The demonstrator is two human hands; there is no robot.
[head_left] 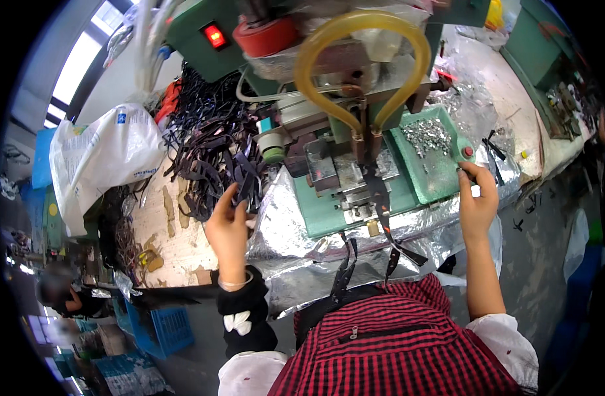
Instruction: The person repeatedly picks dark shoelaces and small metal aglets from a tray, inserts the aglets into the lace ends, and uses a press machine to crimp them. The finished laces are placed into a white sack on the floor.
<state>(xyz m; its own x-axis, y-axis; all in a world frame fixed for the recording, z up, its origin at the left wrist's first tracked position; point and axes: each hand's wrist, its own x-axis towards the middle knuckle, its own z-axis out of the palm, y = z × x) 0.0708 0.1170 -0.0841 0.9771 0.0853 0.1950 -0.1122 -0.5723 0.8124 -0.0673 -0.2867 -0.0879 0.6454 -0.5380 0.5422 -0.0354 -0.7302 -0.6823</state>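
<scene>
My left hand [227,234] is at the near edge of a heap of dark straps [233,165], fingers extended and apart. No strap shows clearly in its grasp. At the right rim of a green tray [434,191] is my right hand [478,201], thumb and index finger brought close together just below a red button [467,152]. Whatever lies between those fingertips is too small to make out. Small silvery metal pieces [427,136] lie in the tray. Between my hands stands a green machine, with a dark strap [380,198] hanging from under its metal head [364,142].
A yellow hose [362,20] loops over the machine, beside a red-lit switch [214,35]. A white plastic bag [104,158] stands at the left. Silver foil [276,218] covers the bench's front. More dark straps [344,270] dangle over the edge above my red-and-black checked apron [382,350]. A blue crate [160,327] sits below left.
</scene>
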